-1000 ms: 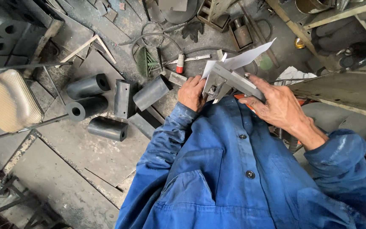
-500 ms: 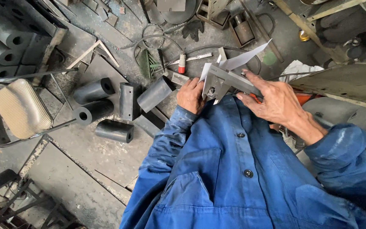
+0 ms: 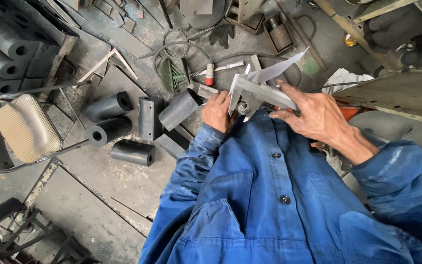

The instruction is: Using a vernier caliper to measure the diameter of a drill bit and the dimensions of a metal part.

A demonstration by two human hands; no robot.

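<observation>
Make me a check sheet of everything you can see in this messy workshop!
Surface: dark, dirty floor with flat metal plates.
Job's things: grey metal sliding caliper, jaws around a small metal piece.
Hands: left hand holds the piece; right hand grips the caliper beam.
Clutter: black hollow cylinders, green wire brush, white rag.
Cables: dark looped cable.
Surroundings: mesh-seat chair, stacked grey tubes.
</observation>
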